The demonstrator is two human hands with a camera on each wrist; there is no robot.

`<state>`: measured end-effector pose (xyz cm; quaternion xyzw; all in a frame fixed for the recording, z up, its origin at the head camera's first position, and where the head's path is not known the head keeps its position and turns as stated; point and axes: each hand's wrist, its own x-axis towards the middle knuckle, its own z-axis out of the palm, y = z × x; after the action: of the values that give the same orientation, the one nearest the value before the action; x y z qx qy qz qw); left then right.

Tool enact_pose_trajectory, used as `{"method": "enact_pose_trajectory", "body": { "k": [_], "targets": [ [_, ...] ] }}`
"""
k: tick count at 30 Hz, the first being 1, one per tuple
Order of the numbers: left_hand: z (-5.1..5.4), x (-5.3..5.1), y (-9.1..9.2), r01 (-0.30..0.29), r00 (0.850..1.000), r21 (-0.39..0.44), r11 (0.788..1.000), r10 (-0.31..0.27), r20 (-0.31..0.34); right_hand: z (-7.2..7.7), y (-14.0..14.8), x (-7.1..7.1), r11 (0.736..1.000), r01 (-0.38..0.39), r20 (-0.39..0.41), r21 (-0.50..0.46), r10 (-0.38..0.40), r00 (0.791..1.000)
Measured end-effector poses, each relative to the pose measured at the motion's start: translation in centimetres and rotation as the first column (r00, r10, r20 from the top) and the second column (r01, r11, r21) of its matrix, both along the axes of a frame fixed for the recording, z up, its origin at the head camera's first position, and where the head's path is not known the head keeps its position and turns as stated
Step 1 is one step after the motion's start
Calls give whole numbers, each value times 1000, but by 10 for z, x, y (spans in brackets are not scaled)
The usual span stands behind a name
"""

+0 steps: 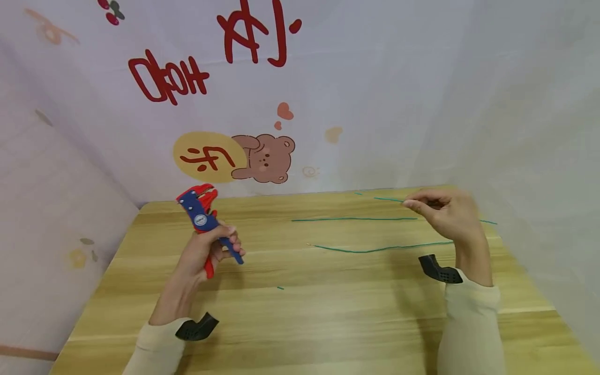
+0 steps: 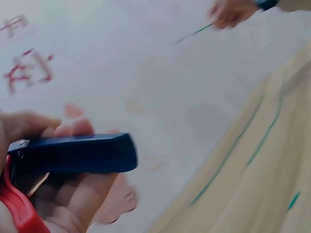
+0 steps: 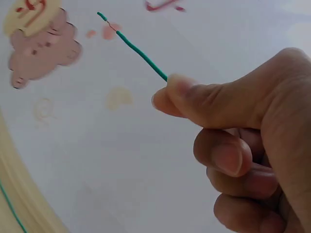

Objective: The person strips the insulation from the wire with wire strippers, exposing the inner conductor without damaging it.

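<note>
Red characters (image 1: 281,36) on the backdrop (image 1: 389,99) and its yellow disc (image 1: 213,172), and the tool's (image 1: 191,207) label (image 1: 200,220), cannot be read.

Passage: broad, between the left hand (image 1: 199,252) and the right hand (image 1: 442,211), above the desk (image 1: 328,328). Low obstacles: two long green wires (image 1: 328,219) lie flat there; a short green piece (image 1: 280,288) sits nearer the front. Tall obstacles: raised red-and-blue tool (image 1: 191,205), left; printed backdrop (image 1: 384,94), far edge.

Head cam: lower green wire (image 1: 367,252) has R end hidden behind R wrist (image 1: 472,260).
</note>
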<state>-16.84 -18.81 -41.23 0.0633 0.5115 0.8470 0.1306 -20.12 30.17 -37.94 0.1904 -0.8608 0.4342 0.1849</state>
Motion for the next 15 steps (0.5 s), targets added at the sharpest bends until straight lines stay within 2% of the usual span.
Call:
{"method": "enact_pose_trajectory", "body": {
  "k": [2, 4, 10, 15],
  "targets": [
    [0, -2, 9, 97, 995, -57, 994, -98, -11, 2, -8, -3, 998, -35, 30, 51, 33, 999],
    [0, -1, 20, 153, 988, -116, 981, -155, -7, 1, -17, -5, 997, -69, 68, 44, 66, 995],
    [-6, 10, 42, 220, 973, -205, 954, -230, -27, 2, -27, -4, 999, -43, 110, 6, 42, 993],
    [-5, 18, 59, 275, 957, -244, 930, -290, -27, 7, -37, -3, 993, -118, 37, 16, 118, 992]
  ]
}}
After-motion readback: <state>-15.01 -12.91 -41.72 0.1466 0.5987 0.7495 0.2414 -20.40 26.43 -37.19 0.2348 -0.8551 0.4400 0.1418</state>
